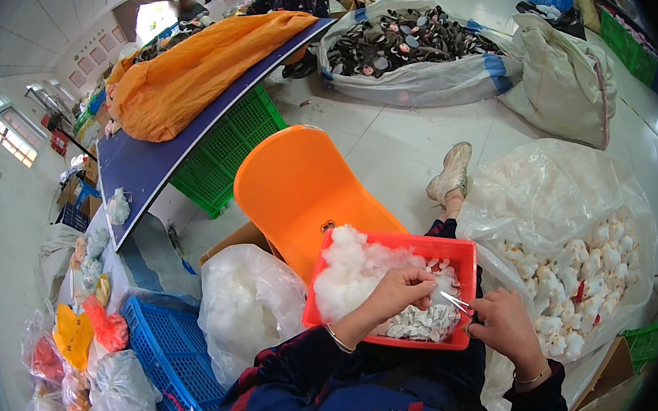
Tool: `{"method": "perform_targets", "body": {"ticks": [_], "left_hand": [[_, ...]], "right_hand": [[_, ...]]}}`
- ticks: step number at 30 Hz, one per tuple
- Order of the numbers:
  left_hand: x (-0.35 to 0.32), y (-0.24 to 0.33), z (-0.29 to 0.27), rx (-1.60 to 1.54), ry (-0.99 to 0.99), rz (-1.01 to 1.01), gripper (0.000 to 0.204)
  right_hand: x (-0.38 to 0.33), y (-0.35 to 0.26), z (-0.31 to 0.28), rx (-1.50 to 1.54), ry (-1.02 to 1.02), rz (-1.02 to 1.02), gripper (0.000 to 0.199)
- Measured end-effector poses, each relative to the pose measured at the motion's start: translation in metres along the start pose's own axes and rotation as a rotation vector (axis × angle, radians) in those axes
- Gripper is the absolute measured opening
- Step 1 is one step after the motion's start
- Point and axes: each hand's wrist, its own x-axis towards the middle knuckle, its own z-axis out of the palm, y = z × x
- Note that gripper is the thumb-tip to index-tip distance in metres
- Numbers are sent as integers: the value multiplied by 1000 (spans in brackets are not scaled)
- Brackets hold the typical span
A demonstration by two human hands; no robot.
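Observation:
A red plastic tray (467, 258) rests on my lap. White fluffy stuffing (354, 272) fills its left side, and small white-and-grey fabric pieces (422, 324) lie toward its front and right. Over the tray, my left hand (401, 291) is closed in a pinch; whatever is between its fingertips is too small to make out. At the tray's right edge my right hand (504, 324) grips a pair of scissors (457, 301) by the handles. The slim silver blades point up and left toward my left hand, their tips slightly apart.
An orange chair (302, 184) stands just beyond the tray. Plastic bags of stuffing (247, 306) and small white plush pieces (558, 300) flank me. A blue crate (171, 356) sits left. Farther off are a blue table (139, 167) with orange cloth, a sack of dark pieces (407, 40) and people.

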Motion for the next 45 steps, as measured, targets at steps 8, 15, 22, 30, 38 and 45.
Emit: {"method": "perform_targets", "body": {"ticks": [8, 15, 22, 30, 38, 45], "left_hand": [[3, 2, -10, 96, 59, 142, 5], [-10, 13, 3, 10, 91, 71, 7], [-9, 12, -1, -79, 122, -21, 13], [-9, 7, 1, 29, 122, 12, 12], [-5, -6, 6, -357, 239, 52, 12], [-10, -12, 11, -215, 234, 146, 10]], "right_hand": [[2, 3, -20, 85, 219, -117, 64], [-1, 3, -12, -18, 182, -88, 61], [-7, 7, -6, -82, 87, -18, 30], [-4, 8, 1, -7, 18, -19, 46], [-17, 13, 37, 251, -43, 42, 87], [-12, 1, 39, 266, 166, -5, 72]]}}
